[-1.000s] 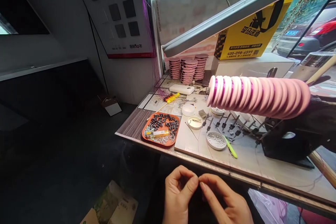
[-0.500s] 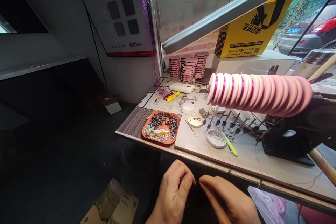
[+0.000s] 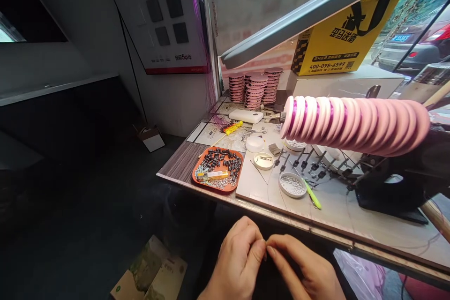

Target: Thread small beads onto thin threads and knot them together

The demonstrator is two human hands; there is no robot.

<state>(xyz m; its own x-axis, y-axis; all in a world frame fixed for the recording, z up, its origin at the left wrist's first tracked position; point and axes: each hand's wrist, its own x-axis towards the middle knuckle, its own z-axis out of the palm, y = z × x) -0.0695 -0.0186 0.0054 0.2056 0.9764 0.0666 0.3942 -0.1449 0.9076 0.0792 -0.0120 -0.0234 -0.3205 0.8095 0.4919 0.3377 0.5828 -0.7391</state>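
My left hand (image 3: pixel 241 255) is closed in a pinch below the table's front edge, thumb against the curled index finger. Close beside it, my right hand (image 3: pixel 304 262) also pinches, its fingertips almost meeting the left ones. Whatever lies between the fingertips is too small and hidden to name. Nearest on the table above the hands are a round dish of small white beads (image 3: pixel 293 185) and a yellow-green handled tool (image 3: pixel 312 196). To the left, an orange tray (image 3: pixel 194 176) holds dark cylindrical pieces, small metal parts and a yellow-and-white pack.
A motor-like stand carries a row of pink spools (image 3: pixel 355 124) over the table's right side. Behind are stacks of pink discs (image 3: pixel 256 91), a slanting lamp (image 3: pixel 281 33) and a yellow bag (image 3: pixel 333 47). Short dark rods (image 3: pixel 304 164) stand on the board (image 3: pixel 260 192). Cartons (image 3: pixel 151 272) lie on the floor.
My fingertips have come closer together; the thin dark strand that showed between them is now hidden. The camera view has shifted slightly, and the table things stay put.
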